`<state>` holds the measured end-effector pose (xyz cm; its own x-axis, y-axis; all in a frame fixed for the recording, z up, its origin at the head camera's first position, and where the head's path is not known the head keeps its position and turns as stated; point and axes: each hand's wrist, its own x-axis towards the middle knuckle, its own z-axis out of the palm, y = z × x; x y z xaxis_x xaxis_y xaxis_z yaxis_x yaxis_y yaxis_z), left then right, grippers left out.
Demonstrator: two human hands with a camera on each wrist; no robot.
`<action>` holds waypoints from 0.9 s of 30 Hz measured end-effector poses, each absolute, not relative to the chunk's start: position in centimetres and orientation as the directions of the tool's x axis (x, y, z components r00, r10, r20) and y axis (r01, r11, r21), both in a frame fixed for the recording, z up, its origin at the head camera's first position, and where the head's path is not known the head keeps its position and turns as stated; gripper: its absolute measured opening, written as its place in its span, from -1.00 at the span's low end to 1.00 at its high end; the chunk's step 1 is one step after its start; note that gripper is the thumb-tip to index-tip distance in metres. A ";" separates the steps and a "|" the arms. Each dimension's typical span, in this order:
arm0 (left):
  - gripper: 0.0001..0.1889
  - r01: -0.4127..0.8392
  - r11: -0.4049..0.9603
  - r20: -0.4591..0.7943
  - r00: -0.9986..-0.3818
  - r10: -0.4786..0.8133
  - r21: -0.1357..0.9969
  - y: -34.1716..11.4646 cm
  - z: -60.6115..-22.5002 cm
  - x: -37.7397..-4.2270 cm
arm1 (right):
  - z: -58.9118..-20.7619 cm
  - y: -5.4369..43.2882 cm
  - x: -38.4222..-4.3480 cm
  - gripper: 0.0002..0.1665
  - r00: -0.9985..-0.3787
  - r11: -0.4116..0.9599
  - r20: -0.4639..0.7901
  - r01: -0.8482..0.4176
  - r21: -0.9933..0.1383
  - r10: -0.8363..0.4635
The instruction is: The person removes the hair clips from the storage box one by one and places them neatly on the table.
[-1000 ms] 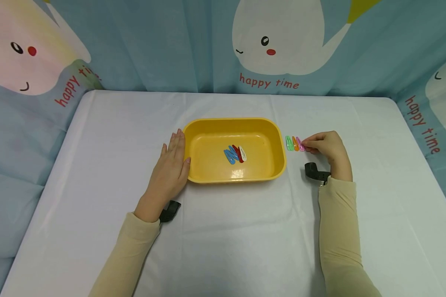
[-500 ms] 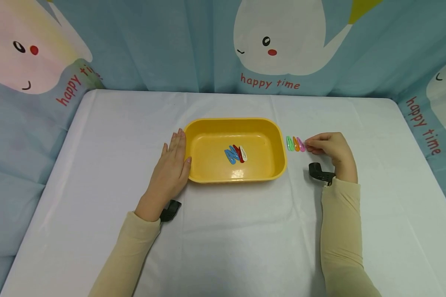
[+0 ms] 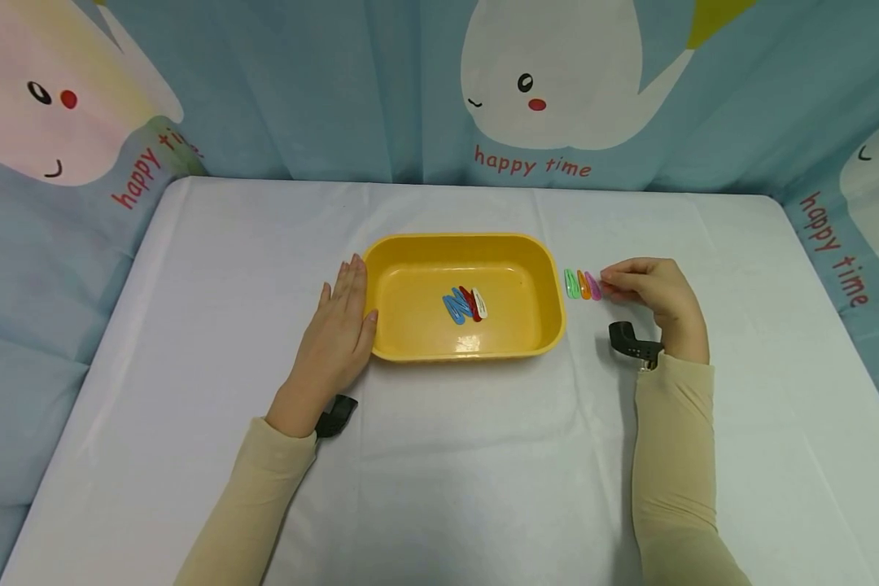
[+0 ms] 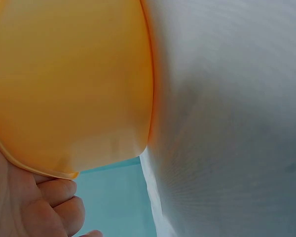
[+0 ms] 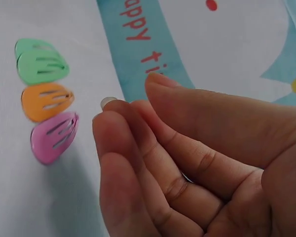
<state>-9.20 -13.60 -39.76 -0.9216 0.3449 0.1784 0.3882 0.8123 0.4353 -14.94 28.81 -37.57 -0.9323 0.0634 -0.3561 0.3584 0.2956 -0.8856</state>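
Observation:
My left hand (image 3: 330,350) lies along the left end of a yellow plastic tray (image 3: 483,346), fingers straight against its rim. The left wrist view shows the palm and fingers at the tray's rim (image 4: 39,170). Right of the tray, snap hair clips lie in a row: two green (image 3: 571,283), one orange (image 3: 583,285) and one pink (image 3: 592,286). Just right of the pink clip is my right hand (image 3: 655,293), fingers loosely bent. In the right wrist view, thumb and fingers stand apart with nothing between them, clear of the pink clip (image 5: 54,138).
Inside the tray lie blue hair clips (image 3: 455,308), red ones (image 3: 469,301) and a white one (image 3: 479,303). A white cloth (image 3: 476,456) covers the table. Blue curtains (image 3: 322,98) with whale prints hang behind and at the sides.
My right hand has drawn slightly right, its fingertips leaving the pink clip, which stays in the row. My left hand keeps its place on the tray.

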 end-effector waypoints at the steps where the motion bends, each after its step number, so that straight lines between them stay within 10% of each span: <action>1: -0.37 0.390 0.812 0.182 -0.921 0.345 0.434 -13.6 -39.7 -9.2 | -37.5 28.7 -14.9 -0.88 -0.933 0.286 -0.354 0.355 -0.890 0.059; 27: -0.37 0.371 0.819 0.149 -0.928 0.342 0.438 -13.6 -39.3 -9.1 | -34.4 25.9 -13.6 -0.92 -0.967 0.277 -0.249 0.228 -0.933 -0.045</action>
<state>-9.11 -13.65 -39.35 -0.9281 0.3415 0.1486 0.3714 0.8186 0.4381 -13.64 25.87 -34.42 -0.9673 -0.0455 -0.2494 0.2276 0.2772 -0.9335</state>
